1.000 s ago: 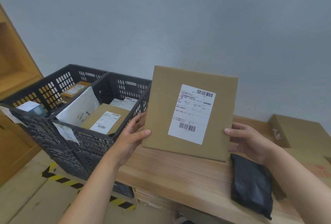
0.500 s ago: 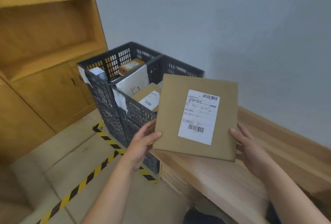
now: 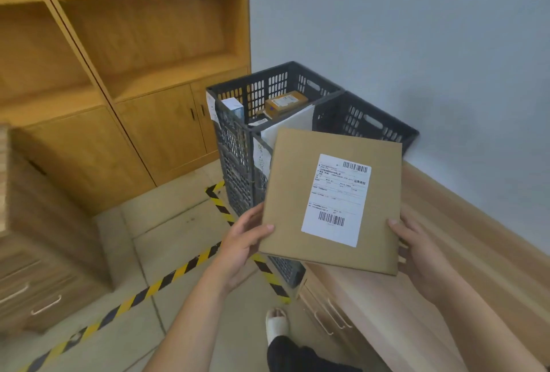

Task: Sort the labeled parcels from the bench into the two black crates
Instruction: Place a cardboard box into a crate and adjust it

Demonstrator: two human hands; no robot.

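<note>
Centrally in the head view, a flat brown parcel (image 3: 294, 193) with a white label (image 3: 336, 199) is held over the desk's (image 3: 387, 312) end. The left hand (image 3: 241, 240) and right hand (image 3: 419, 255) each grip a lower side edge, thumb in front, fingers behind. Above and behind it stand the left crate (image 3: 235, 139) and right crate (image 3: 372, 124).

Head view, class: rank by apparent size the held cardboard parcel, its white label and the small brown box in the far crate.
1. cardboard parcel, nearest the camera.
2. white label on it.
3. small brown box; farther off, so its true size against the label is unsure.
</note>
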